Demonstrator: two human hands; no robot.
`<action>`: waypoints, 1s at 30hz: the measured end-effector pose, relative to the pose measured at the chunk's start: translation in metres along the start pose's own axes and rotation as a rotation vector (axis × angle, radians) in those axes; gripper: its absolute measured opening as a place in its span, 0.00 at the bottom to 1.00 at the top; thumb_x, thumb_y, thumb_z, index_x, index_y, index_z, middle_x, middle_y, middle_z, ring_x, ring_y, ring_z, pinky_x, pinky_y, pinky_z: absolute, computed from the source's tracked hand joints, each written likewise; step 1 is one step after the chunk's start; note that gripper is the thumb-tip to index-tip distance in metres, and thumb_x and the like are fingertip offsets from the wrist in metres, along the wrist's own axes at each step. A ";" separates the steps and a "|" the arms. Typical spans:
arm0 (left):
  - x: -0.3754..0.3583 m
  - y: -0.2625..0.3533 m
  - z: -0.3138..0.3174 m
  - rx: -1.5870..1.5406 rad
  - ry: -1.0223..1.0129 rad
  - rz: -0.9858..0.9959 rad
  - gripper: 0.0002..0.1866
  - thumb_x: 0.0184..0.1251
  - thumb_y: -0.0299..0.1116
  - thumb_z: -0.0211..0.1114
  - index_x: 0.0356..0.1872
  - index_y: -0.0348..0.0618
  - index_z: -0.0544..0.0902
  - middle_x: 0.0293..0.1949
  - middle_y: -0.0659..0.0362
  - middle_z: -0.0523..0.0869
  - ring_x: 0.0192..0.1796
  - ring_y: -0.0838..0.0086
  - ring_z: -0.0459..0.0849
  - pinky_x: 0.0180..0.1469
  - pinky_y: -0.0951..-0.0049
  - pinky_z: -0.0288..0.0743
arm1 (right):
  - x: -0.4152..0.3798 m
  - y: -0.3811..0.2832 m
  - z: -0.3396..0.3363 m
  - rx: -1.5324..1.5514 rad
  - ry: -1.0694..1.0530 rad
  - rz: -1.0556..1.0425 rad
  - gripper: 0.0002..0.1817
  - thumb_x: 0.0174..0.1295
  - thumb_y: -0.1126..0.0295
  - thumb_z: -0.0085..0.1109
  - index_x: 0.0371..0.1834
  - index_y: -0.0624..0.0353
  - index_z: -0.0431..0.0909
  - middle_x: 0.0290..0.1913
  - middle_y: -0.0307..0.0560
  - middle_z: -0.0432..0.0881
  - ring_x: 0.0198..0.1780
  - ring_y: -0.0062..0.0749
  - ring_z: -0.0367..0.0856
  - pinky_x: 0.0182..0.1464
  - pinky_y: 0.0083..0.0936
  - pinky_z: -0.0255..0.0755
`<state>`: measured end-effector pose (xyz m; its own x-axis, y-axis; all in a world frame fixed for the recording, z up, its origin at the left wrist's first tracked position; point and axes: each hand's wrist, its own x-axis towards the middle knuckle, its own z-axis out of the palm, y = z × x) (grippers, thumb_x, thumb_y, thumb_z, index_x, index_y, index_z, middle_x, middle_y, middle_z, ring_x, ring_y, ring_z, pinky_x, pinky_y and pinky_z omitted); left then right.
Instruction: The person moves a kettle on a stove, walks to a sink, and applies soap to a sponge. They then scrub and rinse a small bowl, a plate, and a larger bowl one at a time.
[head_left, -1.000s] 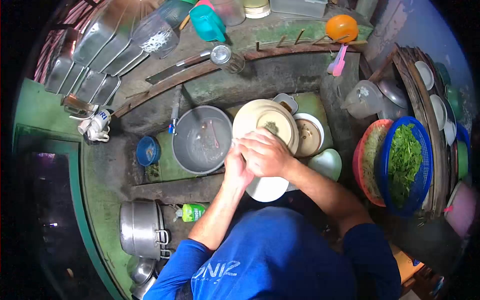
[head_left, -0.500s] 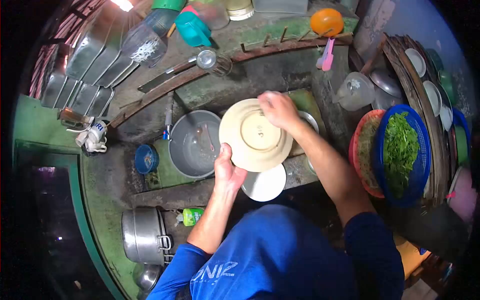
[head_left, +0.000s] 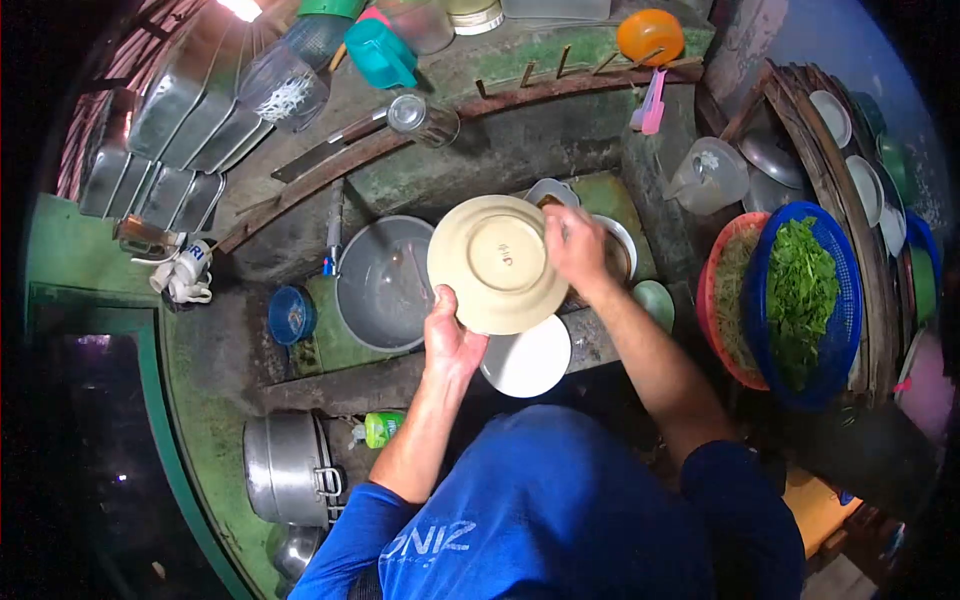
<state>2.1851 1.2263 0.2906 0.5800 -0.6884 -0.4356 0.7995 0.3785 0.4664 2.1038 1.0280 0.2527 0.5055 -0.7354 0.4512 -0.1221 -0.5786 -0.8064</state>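
Note:
A cream plate [head_left: 480, 285] is held up, its underside with a raised foot ring facing me. My left hand [head_left: 452, 340] grips its lower left rim, thumb on the near face. My right hand [head_left: 578, 250] is closed beside the plate's right edge; whatever its curled fingers hold is hidden. Below the cream plate, a white plate [head_left: 530, 362] rests on the ledge. To the left stands a grey basin [head_left: 360, 315] with water and a spoon-like utensil in it. Behind my right hand are a metal-rimmed bowl [head_left: 622, 240] and a pale green bowl [head_left: 654, 302].
A small blue bowl [head_left: 292, 316] stands left of the basin. At right, a blue basket [head_left: 852, 310] of leafy greens overlaps a red basket [head_left: 712, 300]. A metal pot [head_left: 282, 470] sits lower left. A glass [head_left: 425, 122] and knife [head_left: 325, 152] lie along the wooden rack.
My right hand has moved from the plate's upper underside rightward and down to its right edge. The plate has shifted slightly left, still in my left hand.

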 end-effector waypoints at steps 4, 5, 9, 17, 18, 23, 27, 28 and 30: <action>-0.011 -0.013 0.012 0.072 -0.015 0.025 0.23 0.77 0.43 0.45 0.68 0.47 0.63 0.67 0.57 0.69 0.69 0.63 0.67 0.69 0.53 0.63 | 0.016 -0.035 -0.002 -0.050 0.081 0.093 0.11 0.60 0.69 0.55 0.40 0.63 0.82 0.41 0.58 0.83 0.45 0.51 0.81 0.50 0.39 0.74; -0.006 -0.016 0.006 0.096 -0.052 0.012 0.24 0.77 0.44 0.46 0.68 0.46 0.63 0.66 0.56 0.70 0.68 0.62 0.68 0.69 0.53 0.63 | 0.006 -0.050 0.004 0.008 -0.034 -0.075 0.12 0.61 0.68 0.55 0.44 0.62 0.82 0.46 0.58 0.82 0.49 0.51 0.80 0.53 0.39 0.73; -0.009 -0.011 0.011 0.137 -0.083 0.043 0.27 0.74 0.45 0.51 0.68 0.43 0.63 0.66 0.54 0.71 0.67 0.60 0.70 0.69 0.51 0.63 | -0.009 -0.066 -0.005 -0.285 -0.163 -0.406 0.18 0.63 0.66 0.53 0.55 0.59 0.78 0.59 0.60 0.76 0.61 0.50 0.73 0.62 0.36 0.67; 0.005 -0.012 -0.007 1.244 -0.363 0.500 0.13 0.69 0.34 0.60 0.51 0.41 0.81 0.42 0.56 0.87 0.39 0.69 0.82 0.46 0.68 0.76 | -0.047 -0.038 0.027 1.355 -0.067 0.899 0.41 0.65 0.40 0.51 0.71 0.59 0.56 0.69 0.52 0.63 0.71 0.41 0.60 0.70 0.40 0.56; 0.000 -0.004 0.008 1.544 -0.498 0.693 0.15 0.66 0.32 0.62 0.52 0.43 0.81 0.42 0.55 0.87 0.37 0.67 0.82 0.45 0.68 0.77 | -0.031 -0.070 -0.004 1.471 -0.133 0.881 0.42 0.64 0.35 0.44 0.69 0.59 0.59 0.67 0.53 0.66 0.69 0.43 0.64 0.69 0.43 0.59; -0.007 0.025 0.009 1.846 -0.902 0.806 0.21 0.53 0.28 0.67 0.51 0.53 0.84 0.43 0.61 0.87 0.42 0.67 0.83 0.53 0.63 0.76 | -0.040 -0.021 -0.045 1.652 -0.412 1.018 0.32 0.60 0.56 0.47 0.67 0.60 0.64 0.64 0.55 0.71 0.65 0.48 0.70 0.66 0.46 0.64; -0.004 0.048 -0.018 2.044 -0.751 0.763 0.24 0.56 0.34 0.68 0.57 0.56 0.80 0.55 0.57 0.77 0.62 0.64 0.73 0.70 0.54 0.60 | -0.058 -0.007 -0.051 1.143 -0.289 1.092 0.28 0.53 0.79 0.48 0.62 0.65 0.68 0.59 0.55 0.74 0.58 0.41 0.76 0.58 0.37 0.73; -0.007 0.045 -0.024 2.004 -0.663 0.789 0.25 0.60 0.35 0.66 0.62 0.54 0.76 0.61 0.53 0.73 0.66 0.62 0.69 0.71 0.54 0.59 | -0.061 -0.001 -0.048 1.145 -0.288 1.090 0.28 0.53 0.79 0.48 0.62 0.65 0.68 0.59 0.55 0.74 0.58 0.41 0.76 0.58 0.37 0.73; 0.006 0.011 -0.063 1.508 -0.428 0.615 0.28 0.65 0.34 0.62 0.67 0.50 0.68 0.64 0.52 0.70 0.65 0.60 0.70 0.68 0.55 0.63 | -0.066 0.008 -0.043 1.089 -0.283 0.901 0.26 0.55 0.80 0.50 0.60 0.67 0.69 0.55 0.53 0.77 0.55 0.37 0.78 0.55 0.34 0.74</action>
<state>2.2070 1.2658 0.2446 0.4434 -0.8768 0.1862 -0.5133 -0.0781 0.8546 2.0331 1.0568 0.2331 0.7743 -0.5304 -0.3451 0.1498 0.6836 -0.7144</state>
